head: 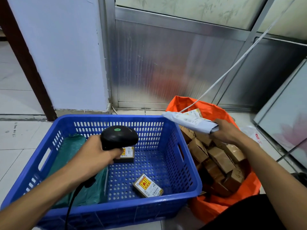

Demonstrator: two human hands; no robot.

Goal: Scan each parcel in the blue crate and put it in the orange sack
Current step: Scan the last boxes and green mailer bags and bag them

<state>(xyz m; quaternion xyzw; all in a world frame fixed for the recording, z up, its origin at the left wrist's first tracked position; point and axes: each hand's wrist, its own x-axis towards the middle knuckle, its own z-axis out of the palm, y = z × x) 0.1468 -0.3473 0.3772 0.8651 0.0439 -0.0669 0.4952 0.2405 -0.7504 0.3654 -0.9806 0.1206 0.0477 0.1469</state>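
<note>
My left hand (98, 152) grips a black barcode scanner (119, 136) over the blue crate (116, 208); its cable trails down toward me. My right hand (226, 131) holds a grey-blue mailer parcel (187, 121) by one end, label up, above the open orange sack (207, 108). On the crate's floor lie a small labelled box (147, 185) at the front and another box (127, 154) partly hidden behind my left hand. A green plastic bag parcel (73, 163) lies along the crate's left side. Several brown cardboard boxes (221, 158) fill the sack.
The crate and sack stand side by side on a tiled floor against a metal-framed partition (166, 63). A white cable (232, 67) slants down into the sack's mouth. A framed glass panel (285, 123) leans at the right. A white pillar (66, 63) rises behind the crate.
</note>
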